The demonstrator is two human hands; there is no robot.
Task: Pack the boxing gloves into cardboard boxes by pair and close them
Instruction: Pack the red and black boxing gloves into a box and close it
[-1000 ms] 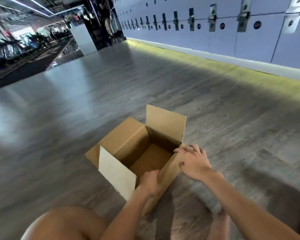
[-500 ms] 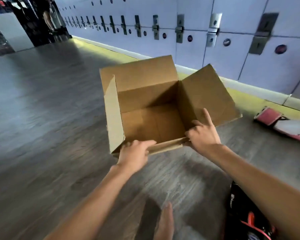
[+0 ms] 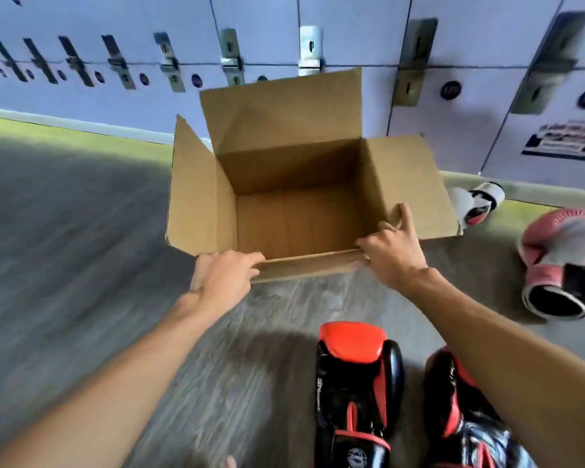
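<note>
Both hands are gripping the near rim of the open cardboard box (image 3: 294, 184) (nothing inside): left hand (image 3: 222, 280), right hand (image 3: 394, 253); black-red gloves (image 3: 358, 393) lying nearer.

A person's left hand (image 3: 222, 278) and right hand (image 3: 394, 256), both bare. The forearms (image 3: 487, 336) are uncovered along all their visible length, down to the fingers (image 3: 247, 258). A small bare body part at the bottom edge is too cropped to name.
</note>
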